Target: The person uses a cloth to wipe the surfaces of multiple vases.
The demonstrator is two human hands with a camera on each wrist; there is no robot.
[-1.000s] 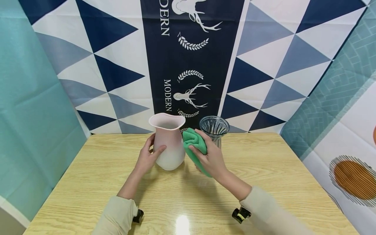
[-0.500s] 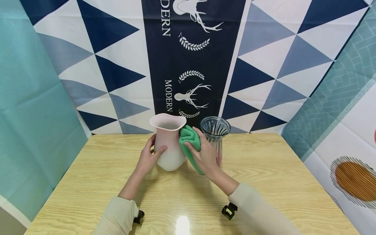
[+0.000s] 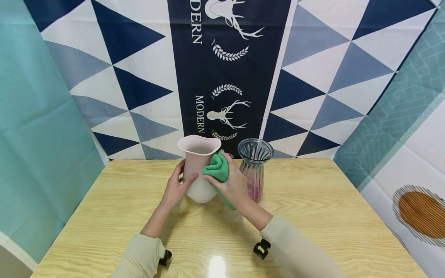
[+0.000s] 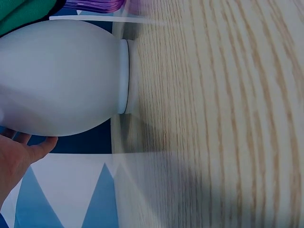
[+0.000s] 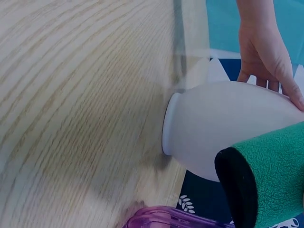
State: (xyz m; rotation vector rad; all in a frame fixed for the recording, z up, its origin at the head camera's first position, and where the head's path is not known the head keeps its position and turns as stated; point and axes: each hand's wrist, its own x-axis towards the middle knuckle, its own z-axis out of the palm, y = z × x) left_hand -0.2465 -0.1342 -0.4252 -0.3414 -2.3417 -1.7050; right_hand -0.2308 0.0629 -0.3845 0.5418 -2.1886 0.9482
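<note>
A pale pinkish-white vase with a wavy rim stands upright on the wooden table. My left hand grips its left side, thumb across the front and fingers round the back. In my right hand is a folded green cloth, pinched between thumb and fingers and laid against the vase's right side. The right wrist view shows the cloth's dark inner side close over the vase. Just right of my right hand stands a ribbed glass vase, blue-grey at the top and pink below.
The light wooden table reaches back to a wall hanging with triangles and deer prints. A teal curtain hangs at the left, and a patterned cloth at the right.
My right hand has moved left with the green cloth, from beside the white vase onto its side. More of the glass vase shows now. My left hand keeps its grip in place.
</note>
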